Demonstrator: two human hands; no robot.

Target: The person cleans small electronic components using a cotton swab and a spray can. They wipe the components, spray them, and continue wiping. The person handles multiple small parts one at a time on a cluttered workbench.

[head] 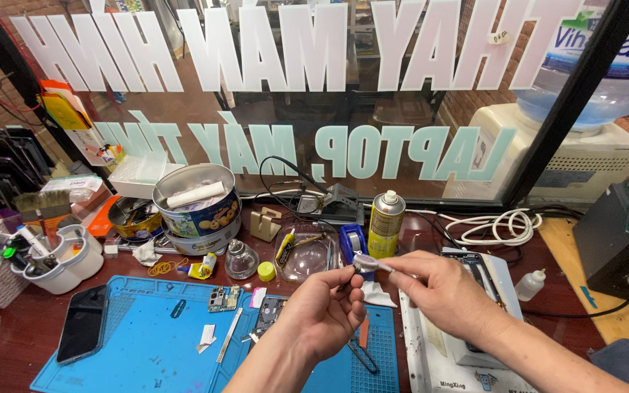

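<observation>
While both hands meet above the front edge of the blue repair mat (147, 342), a small silvery-grey part (368, 263) sits pinched between them; what kind of part it is cannot be told at this size. The left hand (325, 309) has its grip closed, thumb and forefinger curled up to the part's left end; the right hand (442, 291) likewise has its grip closed on the part, fingertips nipping its right end; the part hangs in the air over the mat's right side, clear of the tabletop (9, 342).

Just behind the hands stand a yellow spray can (386, 224), a blue roll of tape (353, 241) and a clear round dish (303, 255) with small tools in it; a white tissue (377, 295) lies under the hands. On the mat lie a small green circuit board (223, 298), a phone frame (271, 313) and a thin metal strip (228, 336); a dark phone (81, 324) rests at the mat's left edge. Further left are a white tool caddy (63, 262) with a brush, and a stack of round tins (198, 207) with a white roll on top. To the right a coil of white cable (500, 225), a small white dropper bottle (531, 284) and a dark bench unit (620, 233) sit near the window.
</observation>
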